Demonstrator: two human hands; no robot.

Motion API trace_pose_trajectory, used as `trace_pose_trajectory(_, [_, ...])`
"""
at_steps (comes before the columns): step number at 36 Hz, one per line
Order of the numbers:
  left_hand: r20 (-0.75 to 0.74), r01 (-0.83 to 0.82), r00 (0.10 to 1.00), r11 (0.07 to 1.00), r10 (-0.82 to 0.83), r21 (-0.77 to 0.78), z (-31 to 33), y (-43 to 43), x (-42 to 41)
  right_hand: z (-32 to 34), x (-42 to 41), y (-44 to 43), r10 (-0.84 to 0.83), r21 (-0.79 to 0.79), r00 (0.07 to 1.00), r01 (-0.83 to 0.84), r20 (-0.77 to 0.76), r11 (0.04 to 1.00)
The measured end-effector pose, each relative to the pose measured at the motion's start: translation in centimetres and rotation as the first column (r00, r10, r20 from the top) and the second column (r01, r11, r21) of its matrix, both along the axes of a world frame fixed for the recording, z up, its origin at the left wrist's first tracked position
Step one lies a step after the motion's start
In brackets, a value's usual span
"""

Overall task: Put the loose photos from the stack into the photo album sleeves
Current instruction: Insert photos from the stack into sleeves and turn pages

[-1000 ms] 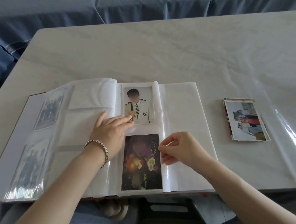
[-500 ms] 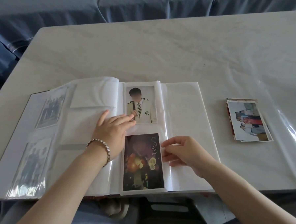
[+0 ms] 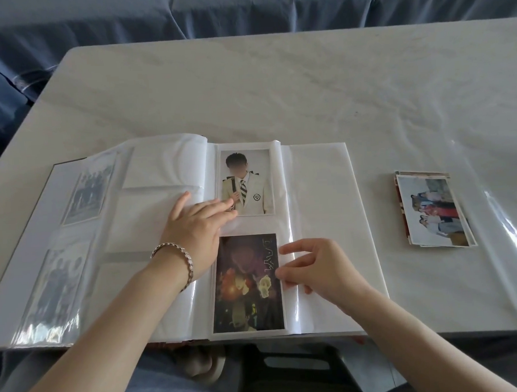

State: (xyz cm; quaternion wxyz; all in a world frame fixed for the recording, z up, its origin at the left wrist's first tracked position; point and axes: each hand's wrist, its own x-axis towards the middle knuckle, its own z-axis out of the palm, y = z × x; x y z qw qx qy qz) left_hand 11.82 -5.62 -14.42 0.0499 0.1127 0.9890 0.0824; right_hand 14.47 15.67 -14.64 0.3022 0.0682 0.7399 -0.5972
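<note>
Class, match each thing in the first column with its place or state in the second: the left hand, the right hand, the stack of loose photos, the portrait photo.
Column 1
1. left hand
2. right hand
3. stack of loose photos
4. portrait photo

Column 2
A. on the table, right of the album
B. in an upper sleeve of the album
C. fingertips at the right edge of the dark photo
D. flat on the album, bracelet at its wrist

Pairs: 1-D, 2-C, 3-A, 4-B
</note>
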Motion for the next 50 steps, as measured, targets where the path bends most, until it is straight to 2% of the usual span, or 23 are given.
trace_pose_trajectory(7, [0.008,-0.008,1.000,1.000,0.008,-0.021,0.1,0.1,0.0,-0.3,0.0,-0.1,0.027,0.027,1.000,-0.027,-0.002,0.999])
trace_pose_trajectory(13, [0.034,-0.068,0.997,0.993,0.071,-0.093,0.3,1.3,-0.2,0.4,-0.7,1.2,0.201,0.045,0.980,-0.201,0.015,0.979])
trace_pose_trajectory(15, [0.030,-0.098,0.994,0.988,0.103,-0.116,0.5,2.3,-0.3,0.6,-1.2,2.7,0.164,0.112,0.985,-0.158,-0.047,0.981])
trace_pose_trajectory(17, [0.015,-0.106,0.994,0.988,0.108,-0.114,0.6,3.4,-0.3,0.5,-1.7,4.7,0.067,0.266,0.978,-0.012,-0.198,0.964])
trace_pose_trajectory(19, [0.002,-0.070,0.998,0.994,0.071,-0.086,0.7,4.4,-0.3,0.7,-2.5,6.9,0.023,0.427,0.923,0.156,-0.385,0.891])
trace_pose_trajectory(21, [0.008,-0.015,1.000,0.999,0.015,-0.036,0.6,5.3,-0.3,0.8,-3.3,9.1,0.063,0.552,0.885,0.231,-0.462,0.801])
trace_pose_trajectory(26, [0.078,0.041,0.996,0.997,-0.046,0.064,0.2,7.1,-0.3,-0.1,-5.4,13.7,0.165,0.833,0.948,0.145,-0.271,0.534])
trace_pose_trajectory(30, [0.104,0.052,0.993,0.998,-0.054,0.022,-0.2,7.5,-0.5,-1.2,-5.8,14.5,0.183,0.921,0.969,0.089,-0.169,0.380])
trace_pose_trajectory(33, [0.131,0.057,0.990,0.998,-0.057,0.003,-0.4,7.4,-0.6,-1.8,-5.4,14.1,0.254,0.944,0.951,0.088,-0.174,0.317])
trace_pose_trajectory(35, [0.133,0.056,0.990,0.998,-0.055,-0.002,-0.4,7.2,-0.6,-1.9,-5.1,13.8,0.307,0.943,0.927,0.117,-0.216,0.310])
trace_pose_trajectory(39, [0.125,0.053,0.991,0.998,-0.050,-0.016,-0.5,7.0,-0.6,-1.9,-4.3,13.1,0.389,0.922,0.878,0.133,-0.280,0.363])
trace_pose_trajectory(44, [0.114,0.054,0.992,0.998,-0.051,-0.026,-0.5,7.1,-0.7,-1.3,-3.8,13.7,0.368,0.893,0.874,0.147,-0.318,0.425])
trace_pose_trajectory(50, [0.113,0.047,0.993,0.999,-0.045,-0.019,-0.4,7.1,-0.6,-0.9,-3.8,14.0,0.392,0.897,0.861,0.147,-0.324,0.418])
